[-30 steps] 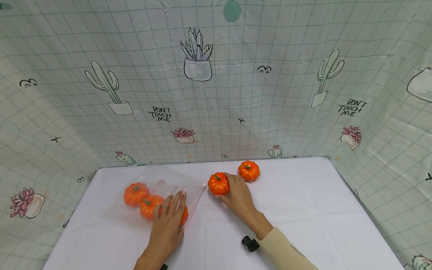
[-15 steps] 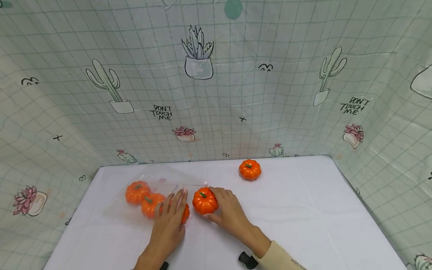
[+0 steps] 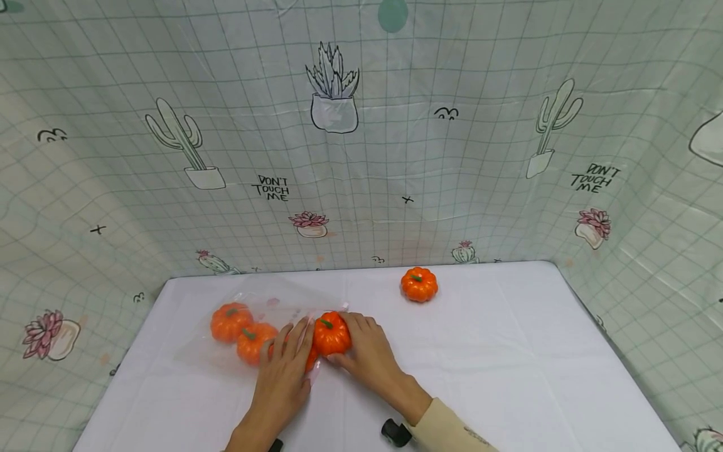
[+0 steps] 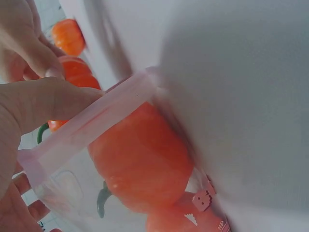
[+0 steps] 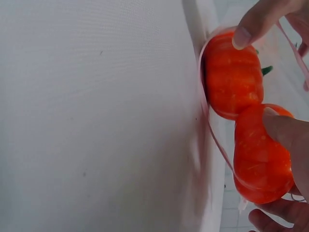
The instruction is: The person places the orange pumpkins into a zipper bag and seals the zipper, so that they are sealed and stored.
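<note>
A clear zip bag [image 3: 254, 292] with a pink rim lies on the left of the table, several orange toy pumpkins [image 3: 231, 322] inside it. My left hand [image 3: 282, 376] spreads over the mouth end, its thumb by the pink rim [image 4: 91, 121] in the left wrist view and its fingers on the far side. Under that hand, one bagged pumpkin [image 5: 234, 75] is partly hidden. My right hand [image 3: 373, 358] grips another pumpkin [image 3: 331, 334] between thumb and fingers, at the bag's mouth. In the right wrist view the two pumpkins touch, and the rim passes beside them.
One loose pumpkin [image 3: 419, 284] sits near the back edge of the white-covered table [image 3: 508, 351]. Behind it hangs a gridded cloth [image 3: 395, 157] printed with cactus drawings. A black wrist device [image 3: 395, 433] shows by the right sleeve.
My right hand has brought its pumpkin from near the back of the table leftward and nearer to me, up to the bag's mouth. My left hand has stayed at the bag.
</note>
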